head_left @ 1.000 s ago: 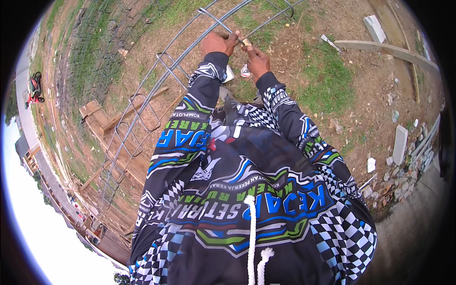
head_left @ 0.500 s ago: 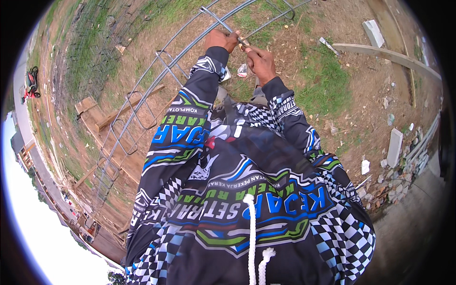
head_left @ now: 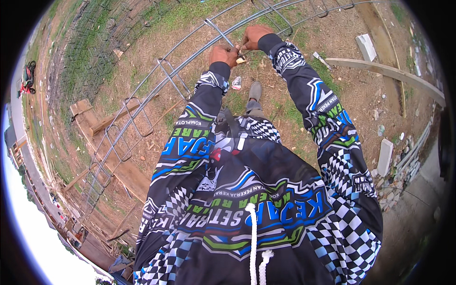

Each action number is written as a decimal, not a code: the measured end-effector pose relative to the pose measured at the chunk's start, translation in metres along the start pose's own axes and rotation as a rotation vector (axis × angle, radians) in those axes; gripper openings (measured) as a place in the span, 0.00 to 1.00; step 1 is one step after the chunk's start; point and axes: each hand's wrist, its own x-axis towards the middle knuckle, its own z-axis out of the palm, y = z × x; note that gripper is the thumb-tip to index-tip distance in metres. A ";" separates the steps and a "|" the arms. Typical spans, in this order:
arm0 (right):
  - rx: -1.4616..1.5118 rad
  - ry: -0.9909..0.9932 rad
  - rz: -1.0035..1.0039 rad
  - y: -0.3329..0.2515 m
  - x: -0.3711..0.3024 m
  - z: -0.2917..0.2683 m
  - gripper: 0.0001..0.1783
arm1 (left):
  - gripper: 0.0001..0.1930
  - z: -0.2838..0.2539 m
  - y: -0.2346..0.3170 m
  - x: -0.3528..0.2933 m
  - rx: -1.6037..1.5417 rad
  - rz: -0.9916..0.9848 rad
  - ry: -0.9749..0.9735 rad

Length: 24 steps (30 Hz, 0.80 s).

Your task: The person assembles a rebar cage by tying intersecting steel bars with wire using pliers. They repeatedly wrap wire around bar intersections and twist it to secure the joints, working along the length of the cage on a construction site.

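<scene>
A long rebar cage (head_left: 178, 68) of grey steel bars with square stirrups curves across the upper left. My left hand (head_left: 224, 56) is closed at the end of one stirrup leg, fingers pressed to the steel. A small thing with a pale yellowish end (head_left: 241, 60) pokes out beside its fingertips; its kind is too small to make out. Just beyond and to the right, my right hand (head_left: 256, 37) is bent down with fingers pinched together close to the left fingertips. Whatever those fingers hold is hidden.
Wooden planks (head_left: 111, 156) support the cage at the left. More wire cages (head_left: 95, 52) lie on the grass beyond. At the right are a long timber (head_left: 384, 67), a white block (head_left: 365, 47) and rubble (head_left: 392, 190). My shoe (head_left: 255, 90) stands on the dirt below my hands.
My right hand has moved up and away, from below the bar to beside it, wrist turned over. My left hand stays near the stirrup end. My shoe has come into view.
</scene>
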 end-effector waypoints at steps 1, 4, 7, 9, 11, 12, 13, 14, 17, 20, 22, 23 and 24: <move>-0.011 -0.149 0.087 -0.010 0.009 -0.006 0.16 | 0.23 0.006 -0.007 0.000 0.019 0.020 0.065; -0.197 -0.423 0.068 -0.039 0.013 -0.030 0.17 | 0.25 0.015 -0.020 -0.009 -0.038 -0.002 0.087; -0.027 -0.488 0.108 -0.016 0.046 0.003 0.17 | 0.22 0.006 -0.004 -0.024 0.050 0.072 0.120; -0.075 -0.517 0.064 -0.016 0.061 0.015 0.18 | 0.19 0.016 -0.015 -0.018 0.054 0.017 0.168; -0.168 -0.400 0.116 -0.027 0.033 -0.020 0.22 | 0.18 0.027 -0.018 -0.007 0.041 0.013 0.147; -0.218 -0.265 0.082 -0.035 0.014 -0.031 0.19 | 0.18 0.018 -0.009 -0.013 0.020 0.015 0.148; -0.201 -0.045 0.018 -0.027 0.001 -0.021 0.15 | 0.19 0.015 -0.002 -0.013 0.054 0.019 0.117; -0.097 0.441 -0.270 -0.020 -0.017 -0.006 0.10 | 0.19 0.012 -0.003 -0.015 0.058 0.037 0.114; 0.132 0.582 -0.176 -0.032 -0.077 0.028 0.11 | 0.19 0.006 0.001 -0.023 0.073 0.005 0.115; 0.049 0.549 -0.068 -0.019 -0.107 0.095 0.25 | 0.19 0.014 0.002 -0.018 0.049 -0.006 0.094; 0.006 0.543 -0.046 -0.014 -0.100 0.116 0.32 | 0.20 0.020 -0.007 -0.014 0.050 -0.027 0.055; -0.012 0.522 -0.036 -0.016 -0.094 0.119 0.35 | 0.21 0.020 -0.010 -0.012 0.067 -0.040 0.028; -0.023 0.511 -0.017 -0.018 -0.088 0.120 0.37 | 0.22 0.017 -0.009 -0.010 0.094 -0.045 -0.001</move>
